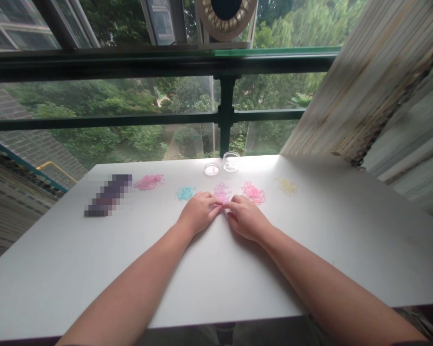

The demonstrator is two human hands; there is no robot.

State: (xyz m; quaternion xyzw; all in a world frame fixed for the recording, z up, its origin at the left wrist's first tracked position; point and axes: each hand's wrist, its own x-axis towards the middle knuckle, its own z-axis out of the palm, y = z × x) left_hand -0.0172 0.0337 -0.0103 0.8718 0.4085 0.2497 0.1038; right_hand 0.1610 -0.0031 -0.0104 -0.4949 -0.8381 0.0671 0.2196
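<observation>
My left hand [197, 211] and my right hand [248, 217] meet over the middle of the white table [187, 283]. Thumb and forefinger of each are pinched, the tips almost touching. Whatever lies between them is too small to make out, though a hint of pink shows there. Just beyond the fingertips is a pile of lilac loops [222, 189] that look like small rubber bands. A teal pile [185, 193] lies by my left hand, and a coral-pink pile [253, 191] lies beyond my right knuckles.
Further left are a magenta pile [149, 181] and a blurred-out dark object [110, 194]. A yellow pile [287, 186] lies to the right. Two clear round containers [211, 169] stand near the back edge, before a green railing [226, 105] and window. A curtain [328, 86] hangs at right.
</observation>
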